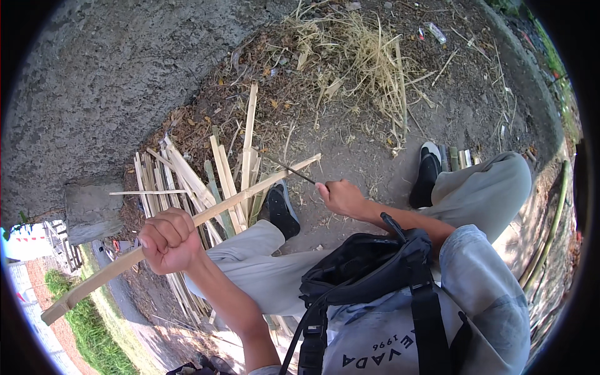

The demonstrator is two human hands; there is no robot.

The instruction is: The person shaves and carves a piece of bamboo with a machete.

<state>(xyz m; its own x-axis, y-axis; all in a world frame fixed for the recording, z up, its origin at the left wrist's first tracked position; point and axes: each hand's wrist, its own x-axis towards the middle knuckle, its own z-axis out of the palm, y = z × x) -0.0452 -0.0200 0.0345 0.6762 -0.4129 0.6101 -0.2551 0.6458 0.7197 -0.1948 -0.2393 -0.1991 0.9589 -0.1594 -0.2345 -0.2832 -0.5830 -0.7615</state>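
Observation:
My left hand [167, 242] is closed in a fist around a long pale bamboo strip [249, 191]. The strip runs slantwise from the lower left up to the middle of the view, passing over my left leg. My right hand [345, 197] grips a knife whose handle is hidden in the fingers. Its thin dark blade [301, 175] crosses the strip close to the strip's far end; whether it cuts into the strip I cannot tell. Beneath the strip lie several split bamboo strips [186, 169] in a loose pile beside my left shoe [282, 211].
A heap of dry shavings [350, 53] lies on the dirt ahead. A rough grey concrete wall [119, 81] rises at the left, with a concrete block [94, 209] by it. Short bamboo pieces [459, 159] sit beside my right shoe [427, 172]. A green pole [553, 228] lies far right.

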